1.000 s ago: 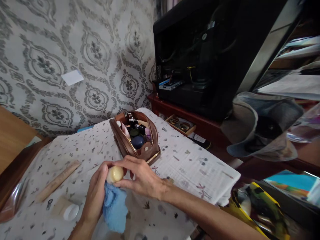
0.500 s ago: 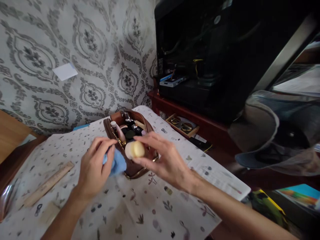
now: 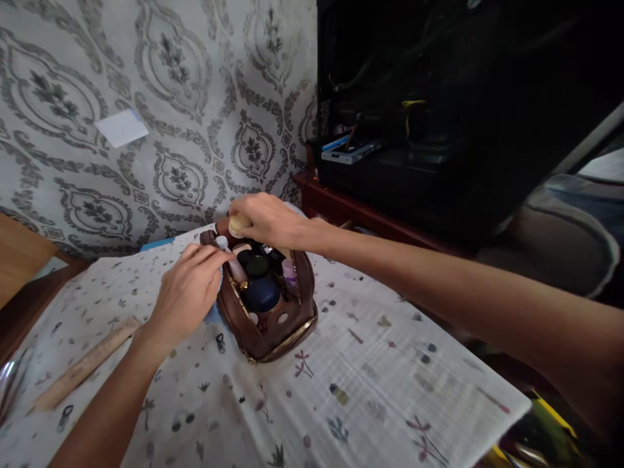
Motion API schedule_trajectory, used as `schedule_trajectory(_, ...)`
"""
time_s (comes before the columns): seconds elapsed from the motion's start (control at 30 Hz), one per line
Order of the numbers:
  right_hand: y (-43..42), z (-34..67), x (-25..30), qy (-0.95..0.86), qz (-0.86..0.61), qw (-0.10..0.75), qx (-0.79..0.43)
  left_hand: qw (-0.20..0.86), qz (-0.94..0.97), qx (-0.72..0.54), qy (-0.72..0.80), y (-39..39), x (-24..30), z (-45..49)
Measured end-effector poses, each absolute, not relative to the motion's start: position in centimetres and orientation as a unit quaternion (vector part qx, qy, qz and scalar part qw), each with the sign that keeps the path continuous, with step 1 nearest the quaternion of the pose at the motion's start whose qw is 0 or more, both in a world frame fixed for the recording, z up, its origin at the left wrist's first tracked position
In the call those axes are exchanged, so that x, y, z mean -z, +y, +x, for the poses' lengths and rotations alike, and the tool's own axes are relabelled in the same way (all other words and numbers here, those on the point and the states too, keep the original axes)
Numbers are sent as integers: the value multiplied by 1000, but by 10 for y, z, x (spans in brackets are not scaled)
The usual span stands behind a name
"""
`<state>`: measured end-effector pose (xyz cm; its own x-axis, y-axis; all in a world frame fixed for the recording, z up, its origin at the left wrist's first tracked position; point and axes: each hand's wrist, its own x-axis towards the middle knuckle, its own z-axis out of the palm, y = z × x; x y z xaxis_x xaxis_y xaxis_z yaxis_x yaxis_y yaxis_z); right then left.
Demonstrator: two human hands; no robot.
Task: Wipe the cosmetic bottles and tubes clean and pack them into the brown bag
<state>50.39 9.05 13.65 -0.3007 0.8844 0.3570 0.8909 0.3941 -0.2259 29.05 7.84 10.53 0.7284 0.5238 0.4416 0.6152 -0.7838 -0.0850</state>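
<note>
A brown zipped cosmetic bag stands open on the table, packed with several cosmetics. Over its far end, my right hand grips a small pale-yellow, round-ended container; its exact kind does not show. My left hand rests by the bag's left rim, fingers curled over a light-blue cloth that it mostly hides. Near its fingertips is a pink tube with a white cap. Inside the bag I see a dark blue rounded item, a dark round lid and a purple bottle.
A patterned white cloth covers the table. A beige flat stick-like piece lies at left. On the right, past the table edge, stands a large black screen on a dark red stand, and wallpaper rises behind.
My right hand has carried the pale-yellow container away from me, from the bag's near side to its far end. My left hand stays by the left rim with the blue cloth.
</note>
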Motion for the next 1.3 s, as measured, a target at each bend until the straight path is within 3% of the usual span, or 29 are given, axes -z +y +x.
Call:
schedule_trajectory(0.23,135,475,-126,-849,-521,48,72,67,-921,230,-307,80,-101,286)
schedule_trajectory(0.47,153,466,-103,-862,-497,10,96,54,-919,248,-303,80,-97,286)
schedule_trajectory(0.63,144,471,-120,-863,-501,0,60,53,-918,250,-304,81,-95,285)
schedule_trajectory(0.77,125,485,-141,-858,-511,45,6,64,-911,270,-304,78,-92,282)
schedule_trajectory(0.97,56,522,-126,-874,-417,240,-75,89,-907,301,-280,52,-79,270)
schedule_trajectory(1.3,-34,554,-68,-886,-373,273,34,85,-881,330,-329,32,-61,256)
